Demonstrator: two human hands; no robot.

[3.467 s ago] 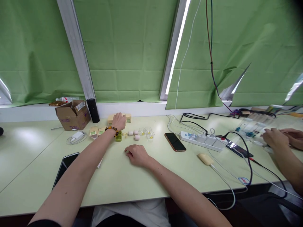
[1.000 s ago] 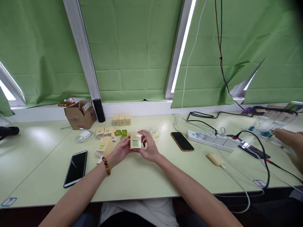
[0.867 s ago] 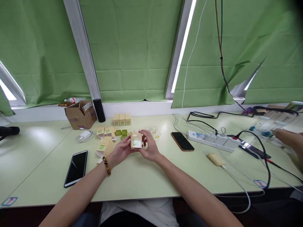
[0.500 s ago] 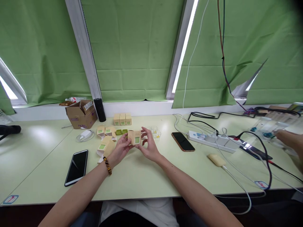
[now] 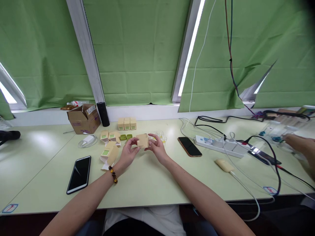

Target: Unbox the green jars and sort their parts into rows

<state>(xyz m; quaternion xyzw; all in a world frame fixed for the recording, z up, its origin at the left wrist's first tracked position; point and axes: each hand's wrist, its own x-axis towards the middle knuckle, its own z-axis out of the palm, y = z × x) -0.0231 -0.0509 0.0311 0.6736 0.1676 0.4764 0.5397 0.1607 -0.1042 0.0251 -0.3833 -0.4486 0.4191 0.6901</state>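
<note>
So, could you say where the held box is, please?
In the head view, the held box is between the left hand and right hand, below and left of centre.

Two bare hands, the left (image 5: 128, 152) and the right (image 5: 157, 148), hold a small tan cardboard box (image 5: 142, 141) above a pale green table (image 5: 145, 183).

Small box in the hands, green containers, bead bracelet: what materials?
Small box: likely thin cardboard, matte; flat tan panels, no visible gloss.
Green containers: probably moulded plastic; uniform colour, rounded corners.
Bead bracelet: shiny dark and amber beads; stone, glass or plastic, can't tell from the look alone.
</note>
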